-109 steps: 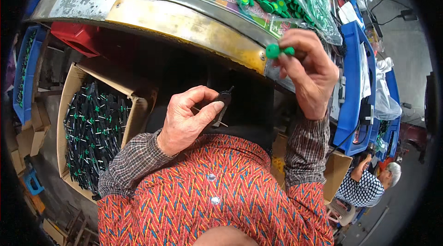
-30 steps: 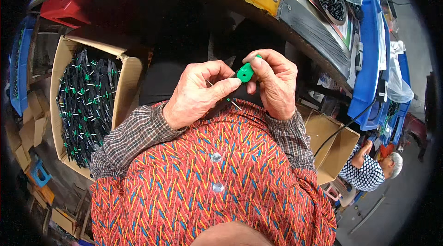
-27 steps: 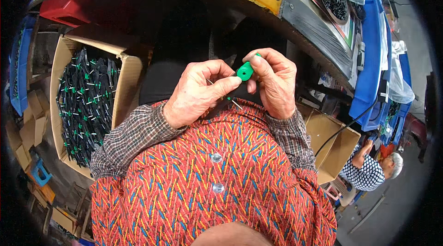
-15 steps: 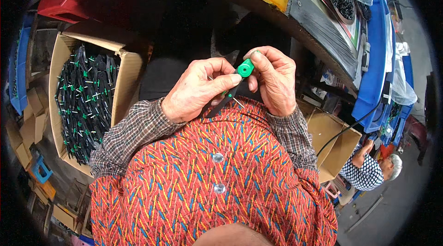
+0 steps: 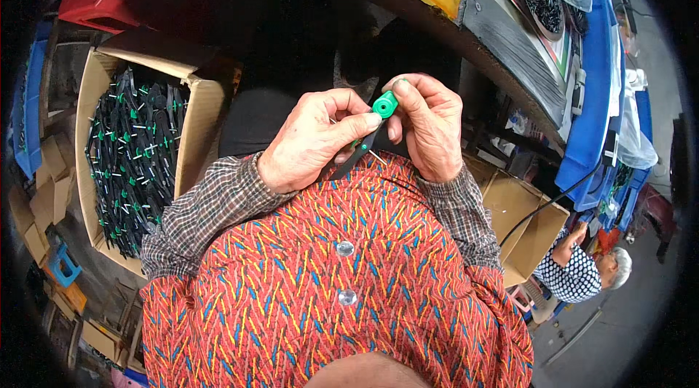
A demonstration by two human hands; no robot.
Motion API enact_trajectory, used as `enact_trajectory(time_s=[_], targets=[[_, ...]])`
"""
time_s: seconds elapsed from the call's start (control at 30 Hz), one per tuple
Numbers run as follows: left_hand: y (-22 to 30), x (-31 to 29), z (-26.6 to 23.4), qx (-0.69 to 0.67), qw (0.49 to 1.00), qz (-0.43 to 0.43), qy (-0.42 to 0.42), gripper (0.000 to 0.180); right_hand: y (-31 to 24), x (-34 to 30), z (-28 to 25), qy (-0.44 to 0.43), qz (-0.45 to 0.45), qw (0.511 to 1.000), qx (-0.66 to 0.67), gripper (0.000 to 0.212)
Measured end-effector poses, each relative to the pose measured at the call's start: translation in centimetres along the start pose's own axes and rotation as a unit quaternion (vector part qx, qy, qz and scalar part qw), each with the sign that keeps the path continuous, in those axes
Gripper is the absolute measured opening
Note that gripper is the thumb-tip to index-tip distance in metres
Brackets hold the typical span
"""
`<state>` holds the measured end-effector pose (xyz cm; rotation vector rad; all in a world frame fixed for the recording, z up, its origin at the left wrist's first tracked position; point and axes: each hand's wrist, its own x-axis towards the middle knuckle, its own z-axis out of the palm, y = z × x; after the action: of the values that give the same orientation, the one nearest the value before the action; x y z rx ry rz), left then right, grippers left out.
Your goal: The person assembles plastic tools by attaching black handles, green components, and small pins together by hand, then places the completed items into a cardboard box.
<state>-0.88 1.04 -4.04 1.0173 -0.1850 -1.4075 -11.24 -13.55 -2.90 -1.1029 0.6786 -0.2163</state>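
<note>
Since the earliest frame, the right hand [image 5: 429, 126] has come down from beside the table edge at the upper right to meet the left hand [image 5: 317, 140] near the centre of the frame. Since the frame just before, both hands have barely shifted.

In the head view, the right thumb and fingers are pinched narrow on a green cap [image 5: 385, 104], just right of the centre, its round face with a dark hole turned to the camera. The left thumb and forefinger are also close together, holding a black strip [image 5: 349, 162] that slants down below them; the thumb tip is at the cap's lower edge. How far cap and strip are joined cannot be told. A thin pin [image 5: 377, 158] sticks out beside the strip.

At the left of the frame, a cardboard box [image 5: 200, 126] holds a heap of black pieces [image 5: 135, 169] with green knobs and white pins. The table [image 5: 510, 45] crosses the top, with a bowl [image 5: 559, 35] of small black bits at the upper right, near a blue tray [image 5: 586, 147]. Another cardboard box [image 5: 539, 246] stands at the lower right, and beyond it a co-worker [image 5: 571, 275] in a dotted top.
</note>
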Motion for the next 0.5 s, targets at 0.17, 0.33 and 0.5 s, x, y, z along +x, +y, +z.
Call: enact_trajectory(time_s=[0.17,0.33,0.5], targets=[[-0.1,0.1,-0.2,0.002,1.000,0.005,0.008,0.012,0.3,0.3,0.1,0.002,0.009,1.000,0.000,0.018],[0.3,0.1,0.2,0.025,0.999,0.018,0.006,0.011,-0.2,0.1,0.0,-0.001,-0.003,1.000,0.004,0.018],[2.0,0.0,0.9,0.066,0.998,0.006,0.012,0.011,-1.0,0.1,0.0,-0.010,-0.035,0.998,-0.042,0.017]])
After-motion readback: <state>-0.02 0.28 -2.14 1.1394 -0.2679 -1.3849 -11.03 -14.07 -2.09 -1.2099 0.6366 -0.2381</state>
